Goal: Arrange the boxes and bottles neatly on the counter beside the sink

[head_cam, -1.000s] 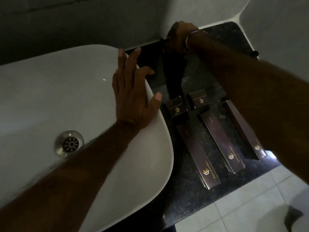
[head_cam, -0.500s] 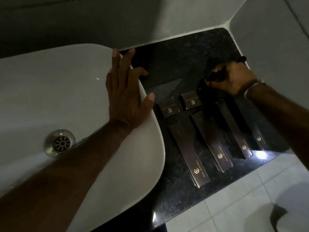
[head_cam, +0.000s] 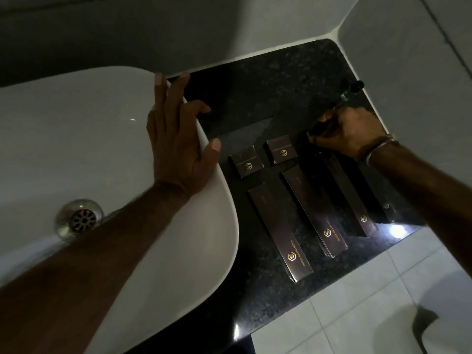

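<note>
While left hand [head_cam: 178, 146] lies flat on sink [head_cam: 102, 123] | right hand [head_cam: 350, 131] fingers clench dark bottle [head_cam: 353, 90] | boxes [head_cam: 281, 231] just beside.

Your counter: dark speckled granite counter [head_cam: 260, 284].
On it: white oval basin [head_cam: 76, 139], four long brown boxes [head_cam: 281, 231], two small brown boxes [head_cam: 246, 161].

**Stone, Ceramic and Printed Card**

The table [head_cam: 268, 103] looks like dark speckled polished stone, glossy where light glints at its front edge. The sink [head_cam: 76, 129] is smooth white glazed ceramic with a soft sheen; its drain [head_cam: 79, 218] is shiny metal. The long boxes [head_cam: 279, 231] and small boxes [head_cam: 246, 160] seem to be satin brown card with metallic gold print. The floor tiles [head_cam: 357, 297] are pale and smooth. The walls [head_cam: 408, 72] look matt.
</note>
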`<state>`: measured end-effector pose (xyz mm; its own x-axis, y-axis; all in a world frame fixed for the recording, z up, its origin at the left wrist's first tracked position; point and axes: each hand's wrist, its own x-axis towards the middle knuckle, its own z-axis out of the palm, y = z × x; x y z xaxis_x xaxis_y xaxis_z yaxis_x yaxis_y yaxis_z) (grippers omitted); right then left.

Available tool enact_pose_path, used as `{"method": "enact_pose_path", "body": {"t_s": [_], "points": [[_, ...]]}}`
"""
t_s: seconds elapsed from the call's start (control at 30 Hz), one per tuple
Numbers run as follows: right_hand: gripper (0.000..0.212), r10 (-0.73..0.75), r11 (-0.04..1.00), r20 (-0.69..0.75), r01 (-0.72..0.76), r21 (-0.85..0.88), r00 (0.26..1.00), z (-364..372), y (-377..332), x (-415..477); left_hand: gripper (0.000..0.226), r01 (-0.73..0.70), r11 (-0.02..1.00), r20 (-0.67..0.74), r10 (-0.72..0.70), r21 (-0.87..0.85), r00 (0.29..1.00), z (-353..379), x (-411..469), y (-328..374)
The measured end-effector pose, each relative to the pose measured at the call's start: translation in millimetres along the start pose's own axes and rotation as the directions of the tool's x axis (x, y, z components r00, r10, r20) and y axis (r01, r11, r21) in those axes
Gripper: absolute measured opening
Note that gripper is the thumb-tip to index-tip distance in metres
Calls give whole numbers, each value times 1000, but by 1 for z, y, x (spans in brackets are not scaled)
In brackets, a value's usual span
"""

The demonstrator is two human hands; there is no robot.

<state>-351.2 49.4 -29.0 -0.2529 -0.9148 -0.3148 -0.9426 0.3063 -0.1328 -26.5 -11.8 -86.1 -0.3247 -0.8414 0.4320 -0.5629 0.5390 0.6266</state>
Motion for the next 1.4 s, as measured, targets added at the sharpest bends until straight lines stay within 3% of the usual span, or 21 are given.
{"method": "enact_pose_path", "body": {"t_s": [0.1,0.27,0.4,0.5,0.6,0.8,0.93,1.07,1.3,1.4], "points": [[43,-3,1000,24,3,-1,1000,0,-2,-2,51,8,1000,3,-8,-1,1000,-1,0,1],[82,59,998,81,-61,25,995,-39,5,-16,50,-5,1000,8,5,-7,1000,-1,-1,1],[52,197,975,44,-201,97,979,-64,32,-6,58,-9,1000,1,9,9,1000,0,0,1],[73,328,934,-69,-313,172,942,-59,48,24,60,-10,1000,-5,10,17,1000,-1,0,2],[85,377,917,-63,-363,165,924,-39,51,59,51,3,1000,12,-3,18,1000,-1,-1,3],[54,291,948,-79,-277,154,953,-19,47,76,50,-6,1000,15,5,14,1000,-2,-1,2],[42,148,986,-49,-144,82,988,-15,46,40,53,-2,1000,10,2,7,1000,-1,0,3],[36,107,994,-31,-107,16,994,-7,48,16,49,-11,1000,10,11,15,1000,-1,1,2],[60,166,986,25,-165,-28,986,-22,38,8,48,-7,1000,25,6,17,1000,-6,5,6],[74,187,982,-56,-187,10,981,-43,37,0,50,0,998,61,-4,63,998,-11,-1,8]]}}
